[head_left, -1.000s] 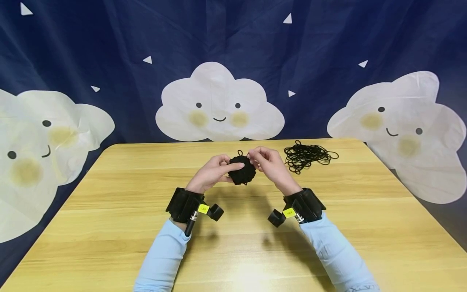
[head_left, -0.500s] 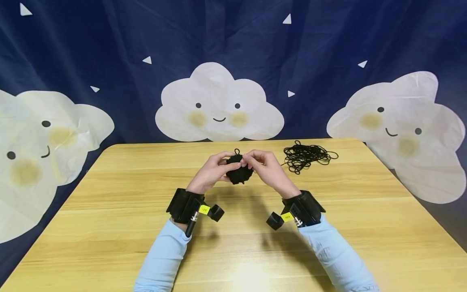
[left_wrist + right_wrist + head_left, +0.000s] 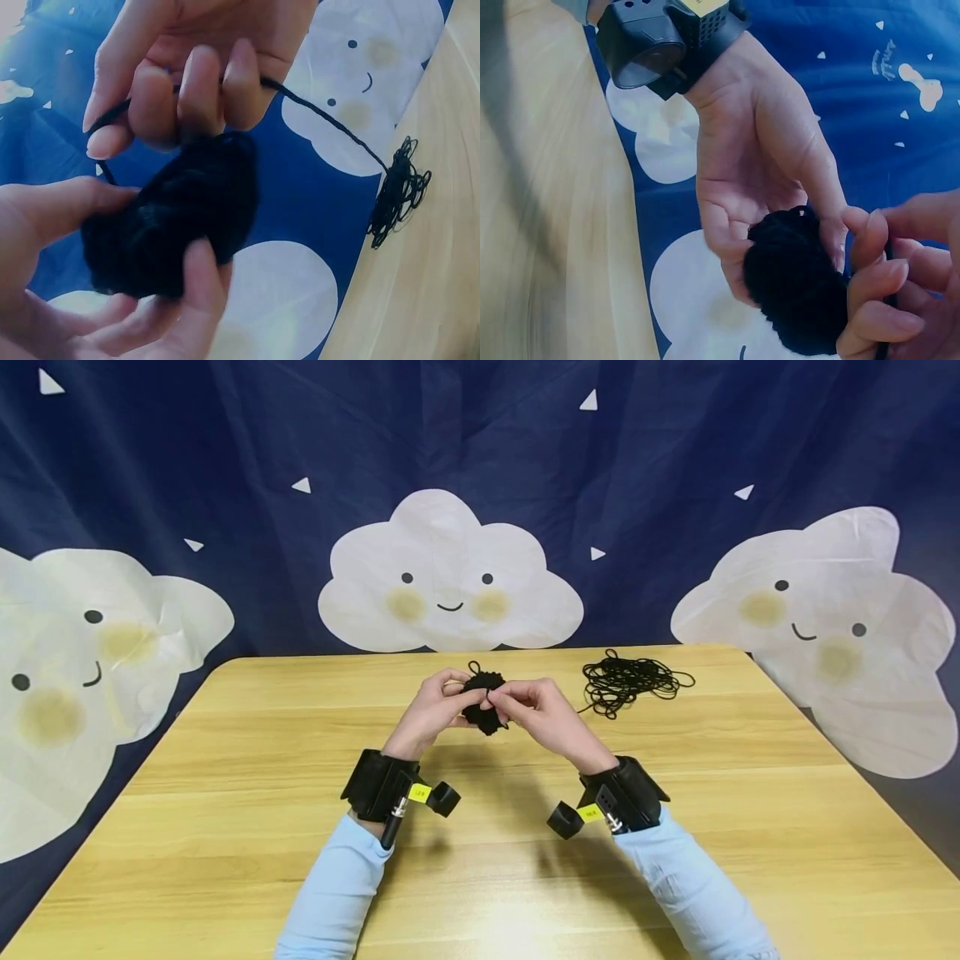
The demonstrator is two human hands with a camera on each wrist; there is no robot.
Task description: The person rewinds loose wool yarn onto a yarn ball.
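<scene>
A wound ball of black yarn (image 3: 482,720) is raised off the table. My left hand (image 3: 423,715) grips it from the left, thumb on the near side and fingers around the far side; a small loop sticks up from its top. The right hand (image 3: 542,714) is close against the ball and pinches a black strand (image 3: 326,118) between thumb and index finger. In the left wrist view, this strand passes through the right hand's curled fingers and runs to a loose tangle of the same yarn (image 3: 633,682).
The tangle lies on the wooden table (image 3: 480,868) near its back right edge. Behind the table hangs a dark blue curtain (image 3: 480,435) printed with white clouds. Each wrist wears a black strap with a camera.
From the ball's right side, my right hand has moved left and slightly down to its near face, drawing the strand along. The ball has shifted slightly left and turned in my left hand.
</scene>
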